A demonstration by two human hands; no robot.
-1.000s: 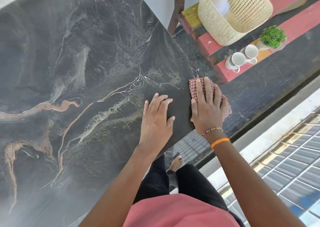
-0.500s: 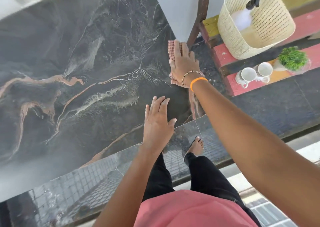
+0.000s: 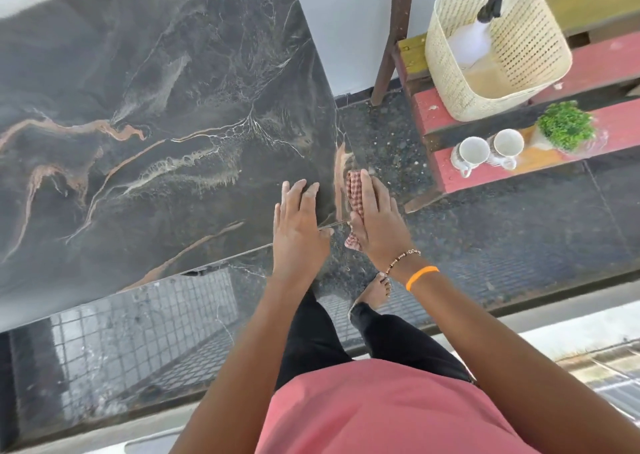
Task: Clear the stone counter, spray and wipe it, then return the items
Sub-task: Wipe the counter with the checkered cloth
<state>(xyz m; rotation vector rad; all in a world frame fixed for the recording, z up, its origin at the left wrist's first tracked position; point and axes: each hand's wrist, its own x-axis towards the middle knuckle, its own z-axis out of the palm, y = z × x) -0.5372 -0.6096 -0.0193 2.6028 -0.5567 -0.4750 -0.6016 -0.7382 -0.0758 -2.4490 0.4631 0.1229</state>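
Head view: right hand (image 3: 375,221) has drawn the checked cloth (image 3: 355,195) back from 12 o'clock, pressing it flat-fingered against the stone counter (image 3: 156,124) side edge; left hand (image 3: 299,228) rests open nearby.

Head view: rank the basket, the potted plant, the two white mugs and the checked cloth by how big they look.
1. Basket, clearly largest.
2. Potted plant.
3. The two white mugs, left and right, look alike; no ranking between them.
Checked cloth: mostly hidden under the right hand and nearer the camera, so unranked.
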